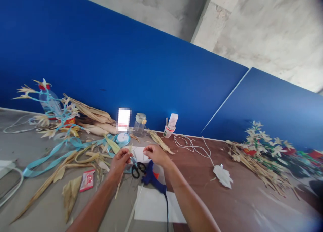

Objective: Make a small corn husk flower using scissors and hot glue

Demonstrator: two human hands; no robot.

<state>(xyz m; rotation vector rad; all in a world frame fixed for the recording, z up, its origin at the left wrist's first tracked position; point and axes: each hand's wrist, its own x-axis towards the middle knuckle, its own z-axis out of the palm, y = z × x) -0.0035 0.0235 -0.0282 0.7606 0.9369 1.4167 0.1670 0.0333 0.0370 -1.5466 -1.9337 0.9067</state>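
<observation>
My left hand [120, 160] is closed, with a small pale piece of corn husk [130, 147] pinched at its fingertips. A little to the right, my right hand [156, 154] has thumb and fingers together in a pinch; anything between them is too small to make out. Both hands are over a white sheet [138, 154]. Below and between them lie black-handled scissors [135, 172]. Just under my right hand rests a blue glue gun [152, 179], its cord running toward me over a white paper [146, 205].
Dried corn husks [69, 191], a light blue ribbon [45, 164] and a red packet [87, 180] lie at left. Behind stand a glass jar [140, 125] and a paper cup [168, 131]. A white cable [194, 146] and husk flowers [259, 141] are at right.
</observation>
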